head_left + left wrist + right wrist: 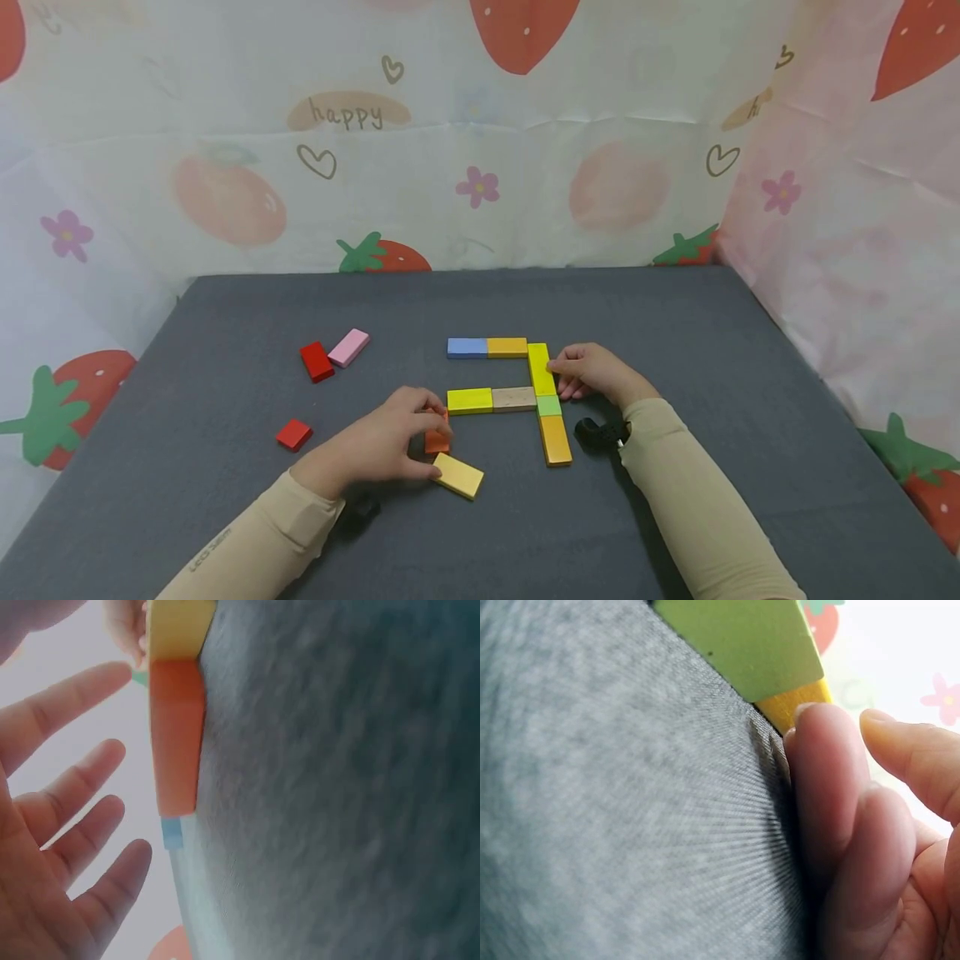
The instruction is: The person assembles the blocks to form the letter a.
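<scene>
My left hand point(382, 440) is over an orange block point(437, 442), its fingers spread and apart from it in the left wrist view. The thumb tip is right by the corner of a pale yellow block point(461, 477), which lies at a slant. My right hand point(600, 373) has its fingertips at the right side of a long yellow block point(540, 367); in the right wrist view its fingers are loosely bent. Below that block, a green block point(549, 406) and an orange-yellow block point(556, 442) continue the column. A yellow block point(469, 401) and a wooden block point(513, 399) form a row reaching it.
A blue block point(467, 348) and an orange-yellow block point(507, 348) form the upper row. Off to the left lie a red block point(317, 362), a pink block point(348, 347) and a smaller red block point(293, 435). A printed cloth point(525, 225) stands behind the grey table point(712, 350).
</scene>
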Motion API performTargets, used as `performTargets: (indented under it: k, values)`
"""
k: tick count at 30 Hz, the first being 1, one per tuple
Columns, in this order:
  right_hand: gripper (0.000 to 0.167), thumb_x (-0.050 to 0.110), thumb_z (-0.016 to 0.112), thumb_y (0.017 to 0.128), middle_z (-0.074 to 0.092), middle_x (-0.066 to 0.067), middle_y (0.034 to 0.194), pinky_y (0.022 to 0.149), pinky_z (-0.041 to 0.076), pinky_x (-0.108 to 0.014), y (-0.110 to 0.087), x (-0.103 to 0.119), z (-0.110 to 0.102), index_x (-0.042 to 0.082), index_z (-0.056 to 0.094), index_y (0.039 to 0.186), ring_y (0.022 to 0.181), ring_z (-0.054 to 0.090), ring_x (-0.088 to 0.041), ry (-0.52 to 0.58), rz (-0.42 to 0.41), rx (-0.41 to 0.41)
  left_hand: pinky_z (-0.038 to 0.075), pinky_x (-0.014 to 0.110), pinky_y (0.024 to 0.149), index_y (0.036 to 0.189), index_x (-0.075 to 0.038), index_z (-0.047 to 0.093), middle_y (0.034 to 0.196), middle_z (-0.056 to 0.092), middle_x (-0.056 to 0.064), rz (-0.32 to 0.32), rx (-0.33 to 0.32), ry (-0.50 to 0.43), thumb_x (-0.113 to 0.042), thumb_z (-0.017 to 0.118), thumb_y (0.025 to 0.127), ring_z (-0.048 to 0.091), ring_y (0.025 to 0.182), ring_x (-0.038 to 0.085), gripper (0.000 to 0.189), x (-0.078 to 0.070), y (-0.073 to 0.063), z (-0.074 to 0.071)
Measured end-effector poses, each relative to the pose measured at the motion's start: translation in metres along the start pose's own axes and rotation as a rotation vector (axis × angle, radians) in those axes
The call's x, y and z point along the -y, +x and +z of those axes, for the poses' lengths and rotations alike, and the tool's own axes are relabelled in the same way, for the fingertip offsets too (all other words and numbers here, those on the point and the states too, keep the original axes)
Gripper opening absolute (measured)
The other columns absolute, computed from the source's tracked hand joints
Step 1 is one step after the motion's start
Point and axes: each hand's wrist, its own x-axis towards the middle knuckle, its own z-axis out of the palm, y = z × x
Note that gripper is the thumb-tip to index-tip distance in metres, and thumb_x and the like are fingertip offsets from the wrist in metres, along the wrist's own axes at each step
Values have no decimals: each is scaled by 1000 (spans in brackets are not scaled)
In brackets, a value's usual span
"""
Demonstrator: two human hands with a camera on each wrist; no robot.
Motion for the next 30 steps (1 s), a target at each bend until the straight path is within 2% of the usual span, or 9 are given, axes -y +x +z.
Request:
performTargets:
  k: [6, 19, 23, 26, 30]
  values:
    - [25, 33, 61, 87, 63, -8, 70, 57, 48, -26, 1, -1, 0, 8, 62, 87, 61, 61, -18, -2, -3, -4, 40, 38, 94, 96, -35, 63, 126, 43, -1, 18, 60, 19, -37, 75, 73, 30, 119, 18, 26, -4, 3, 4]
    - [24, 31, 61, 87, 62, -8, 68, 54, 48, -25, 0, -1, 1, 7, 63, 86, 58, 61, -17, 19, -6, -9, 36, 40, 96, 91, -34, 62, 125, 44, -3, 41, 57, 31, -35, 75, 74, 30, 119, 16, 22, -6, 9, 7]
    - [24, 31, 60, 87, 62, -8, 68, 55, 48, -25, 0, 1, 1, 7, 63, 87, 58, 61, -16, 17, -1, -6, 37, 40, 96, 95, -34, 62, 125, 44, -3, 42, 58, 22, -37, 74, 74, 31, 119, 16, 24, -4, 9, 7]
    - [24, 32, 60, 87, 62, -8, 69, 56, 48, -25, 0, 1, 0, 8, 63, 87, 60, 61, -17, 4, 7, -6, 39, 36, 94, 100, -32, 61, 124, 44, -3, 33, 29, 16, -39, 72, 75, 32, 116, 15, 27, -1, 7, 4]
    - [25, 32, 61, 87, 62, -8, 70, 57, 48, -25, 0, 1, 0, 8, 62, 87, 61, 61, -18, -4, 11, -5, 43, 31, 89, 106, -27, 62, 120, 46, -6, -34, -64, 4, -36, 72, 77, 36, 112, 12, 32, 7, 2, -7]
